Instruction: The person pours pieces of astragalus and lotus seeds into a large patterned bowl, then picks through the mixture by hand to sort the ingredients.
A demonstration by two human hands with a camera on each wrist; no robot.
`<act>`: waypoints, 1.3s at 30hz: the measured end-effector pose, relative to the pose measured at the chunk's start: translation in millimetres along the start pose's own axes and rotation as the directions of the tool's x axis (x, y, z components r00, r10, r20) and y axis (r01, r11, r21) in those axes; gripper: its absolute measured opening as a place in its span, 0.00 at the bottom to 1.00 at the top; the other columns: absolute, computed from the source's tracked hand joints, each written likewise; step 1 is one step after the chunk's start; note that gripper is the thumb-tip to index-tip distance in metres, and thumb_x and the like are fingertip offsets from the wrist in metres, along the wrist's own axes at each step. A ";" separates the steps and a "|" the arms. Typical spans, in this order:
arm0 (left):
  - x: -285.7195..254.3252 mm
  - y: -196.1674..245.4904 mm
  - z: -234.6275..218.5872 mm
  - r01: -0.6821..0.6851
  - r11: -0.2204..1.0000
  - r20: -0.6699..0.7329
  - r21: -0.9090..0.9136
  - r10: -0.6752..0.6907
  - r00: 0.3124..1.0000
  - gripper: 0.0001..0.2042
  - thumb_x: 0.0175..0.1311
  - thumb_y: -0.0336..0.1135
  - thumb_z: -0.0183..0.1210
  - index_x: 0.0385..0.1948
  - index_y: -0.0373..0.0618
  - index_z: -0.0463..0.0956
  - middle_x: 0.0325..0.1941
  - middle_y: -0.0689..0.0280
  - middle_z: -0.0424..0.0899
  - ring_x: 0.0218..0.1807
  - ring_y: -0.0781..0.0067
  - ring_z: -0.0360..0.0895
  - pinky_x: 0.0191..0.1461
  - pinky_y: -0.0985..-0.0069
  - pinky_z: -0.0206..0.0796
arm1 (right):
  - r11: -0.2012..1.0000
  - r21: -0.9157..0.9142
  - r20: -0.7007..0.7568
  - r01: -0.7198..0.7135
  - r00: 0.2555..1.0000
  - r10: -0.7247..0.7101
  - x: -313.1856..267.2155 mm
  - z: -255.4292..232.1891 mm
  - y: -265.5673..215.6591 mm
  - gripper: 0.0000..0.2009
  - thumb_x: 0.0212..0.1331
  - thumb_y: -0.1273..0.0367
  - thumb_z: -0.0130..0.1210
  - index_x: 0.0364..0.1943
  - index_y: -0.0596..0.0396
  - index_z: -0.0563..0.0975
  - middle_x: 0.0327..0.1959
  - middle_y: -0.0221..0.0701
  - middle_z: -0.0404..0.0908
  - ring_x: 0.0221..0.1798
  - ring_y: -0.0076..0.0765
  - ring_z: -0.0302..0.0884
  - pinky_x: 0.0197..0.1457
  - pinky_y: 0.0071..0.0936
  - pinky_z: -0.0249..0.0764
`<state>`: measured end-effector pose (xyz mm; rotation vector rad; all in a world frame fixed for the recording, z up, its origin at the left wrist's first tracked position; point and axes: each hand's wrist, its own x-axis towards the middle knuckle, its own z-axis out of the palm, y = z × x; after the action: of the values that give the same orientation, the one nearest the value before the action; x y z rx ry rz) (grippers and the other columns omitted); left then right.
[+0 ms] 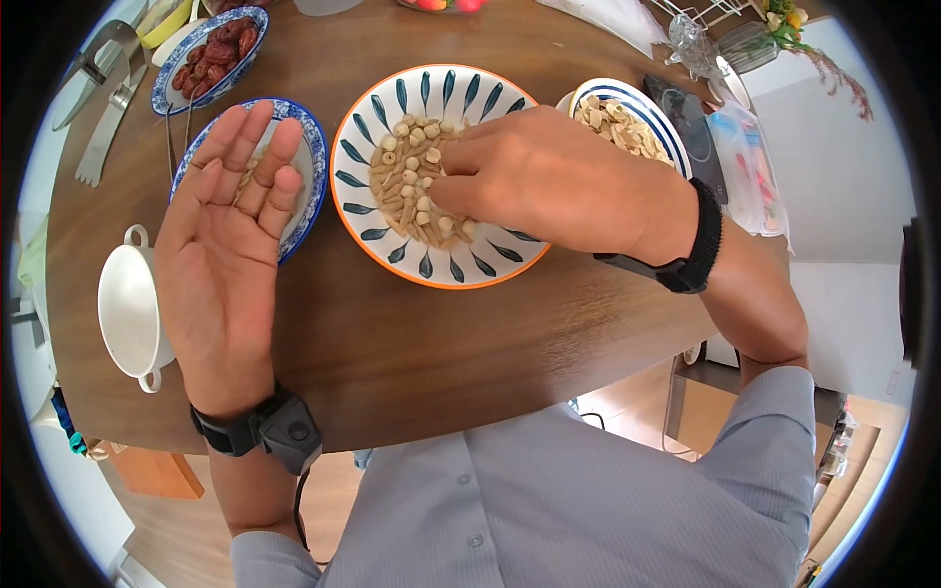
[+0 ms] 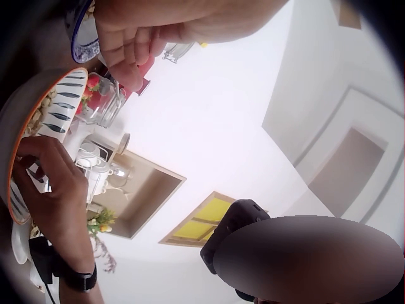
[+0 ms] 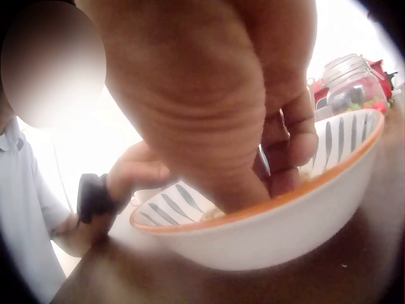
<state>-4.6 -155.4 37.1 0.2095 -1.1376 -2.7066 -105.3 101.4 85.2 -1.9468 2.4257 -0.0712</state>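
A wide white bowl [image 1: 372,98] with an orange rim and dark leaf-like strokes stands mid-table. It holds pale round lotus seeds [image 1: 424,203] and short tan sticks [image 1: 390,186], apparently in liquid. My right hand [image 1: 549,181] reaches in over its right side, fingers and thumb bent down among the contents. The bowl's rim hides the fingertips in the right wrist view, so I cannot tell whether they pinch anything. Palm up, my left hand [image 1: 230,250] hovers left of the bowl with nothing in it. Behind its fingers, a blue-rimmed bowl [image 1: 316,181] is partly covered.
Dried pale slices [image 1: 619,127] fill a blue-striped bowl at right. Red dates [image 1: 221,54] lie in a blue-patterned dish at upper left, near a slotted metal utensil [image 1: 103,137]. A white two-handled bowl [image 1: 127,309] sits by my left wrist. A glass jar [image 3: 351,82] stands beyond the bowl.
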 end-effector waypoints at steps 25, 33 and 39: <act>-0.5 0.4 -2.1 0.004 0.999 0.011 -0.044 -0.003 1.000 0.22 0.81 0.35 0.44 0.67 0.25 0.65 0.71 0.43 0.72 0.72 0.51 0.73 0.73 0.61 0.70 | 0.976 0.210 0.046 -0.050 0.998 0.042 9.6 -10.0 17.2 0.05 0.52 0.74 0.62 0.30 0.61 0.78 0.25 0.45 0.81 0.34 0.55 0.83 0.41 0.43 0.78; -1.8 5.8 27.6 -0.257 0.965 -0.149 -0.051 0.247 0.957 0.25 0.81 0.35 0.34 0.69 0.21 0.60 0.76 0.38 0.63 0.78 0.40 0.61 0.82 0.54 0.57 | 0.940 0.302 -0.377 0.161 0.925 -0.037 82.2 -2.4 14.3 0.05 0.55 0.74 0.61 0.30 0.58 0.75 0.25 0.37 0.79 0.27 0.45 0.79 0.32 0.38 0.74; -0.2 5.5 27.7 -0.310 0.950 -0.237 0.024 0.307 0.922 0.26 0.81 0.36 0.33 0.69 0.21 0.60 0.76 0.38 0.61 0.78 0.39 0.61 0.82 0.53 0.57 | 0.975 0.056 -0.411 0.215 0.895 -0.174 101.6 0.6 -13.1 0.06 0.58 0.73 0.57 0.33 0.62 0.83 0.33 0.43 0.86 0.37 0.51 0.86 0.40 0.42 0.80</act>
<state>-9.5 -140.0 60.2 0.3144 -0.9884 -2.3386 -114.5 -0.6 85.8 -2.3135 2.3703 -0.6521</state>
